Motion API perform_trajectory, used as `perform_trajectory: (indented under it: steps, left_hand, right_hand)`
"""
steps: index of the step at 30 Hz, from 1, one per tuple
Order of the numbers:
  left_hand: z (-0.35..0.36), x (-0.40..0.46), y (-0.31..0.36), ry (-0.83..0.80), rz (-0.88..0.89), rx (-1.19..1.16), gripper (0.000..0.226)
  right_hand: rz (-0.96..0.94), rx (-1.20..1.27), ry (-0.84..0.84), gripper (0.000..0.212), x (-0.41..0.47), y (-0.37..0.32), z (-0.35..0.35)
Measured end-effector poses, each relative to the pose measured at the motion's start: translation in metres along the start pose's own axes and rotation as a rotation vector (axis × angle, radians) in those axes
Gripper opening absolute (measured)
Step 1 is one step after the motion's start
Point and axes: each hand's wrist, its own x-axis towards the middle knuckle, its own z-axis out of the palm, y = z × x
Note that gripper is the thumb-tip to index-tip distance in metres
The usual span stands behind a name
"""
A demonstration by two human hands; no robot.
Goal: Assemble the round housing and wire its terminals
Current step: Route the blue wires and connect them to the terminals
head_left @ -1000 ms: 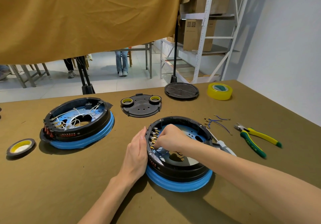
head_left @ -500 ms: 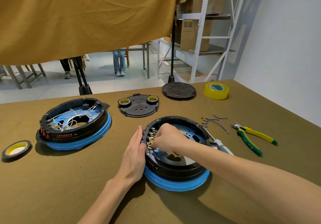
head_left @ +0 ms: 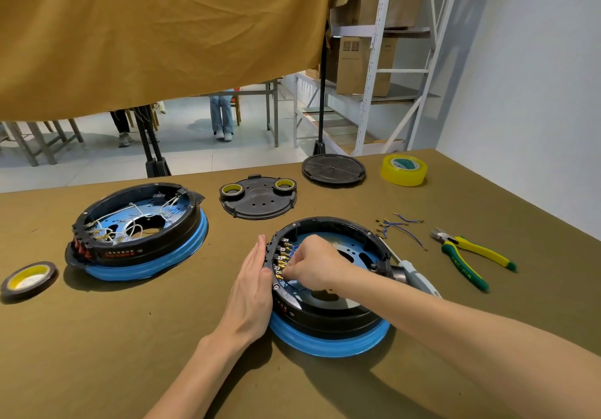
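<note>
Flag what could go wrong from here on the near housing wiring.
1. The right hand pinches a blue wire at the brass terminals; they sit close together, so it could land on the wrong tab.
2. Only the flat left hand braces the near housing; a hard push may slide it.
3. The right forearm crosses above the screwdriver and could knock it.

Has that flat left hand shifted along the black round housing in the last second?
No. The left hand stays pressed flat against the outer wall of the black round housing, beside the gold terminals.
</note>
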Motion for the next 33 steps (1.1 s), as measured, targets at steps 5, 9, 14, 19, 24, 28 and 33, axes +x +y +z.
perform_trajectory:
  steps: [5,9,14,19,24,28,33]
  left_hand:
    - [0.000,0.000,-0.001,0.001,-0.005,0.003,0.084]
    - [0.000,0.000,-0.001,-0.003,-0.006,0.000,0.084]
    - [-0.001,0.000,0.000,-0.009,-0.014,-0.001,0.083]
    - [-0.001,0.000,-0.001,-0.014,-0.011,-0.002,0.084]
    - [-0.001,0.000,-0.001,-0.007,-0.014,-0.011,0.083]
    - [-0.002,0.001,0.000,-0.021,-0.019,-0.018,0.081]
    - [-0.004,0.001,0.003,-0.024,-0.024,-0.031,0.081]
  right_hand:
    - [-0.012,-0.001,-0.007,0.018,0.000,0.000,0.000]
    - [0.011,0.005,-0.007,0.017,0.000,-0.002,-0.002]
    - [0.021,-0.003,-0.015,0.019,0.002,-0.003,-0.002]
    - [0.033,0.037,-0.030,0.018,0.004,0.000,-0.002]
    - [0.006,0.053,-0.040,0.017,0.003,0.002,-0.001]
    - [-0.075,0.012,-0.054,0.016,0.001,0.003,-0.007]
    - [-0.226,0.044,0.000,0.015,-0.009,0.016,-0.015]
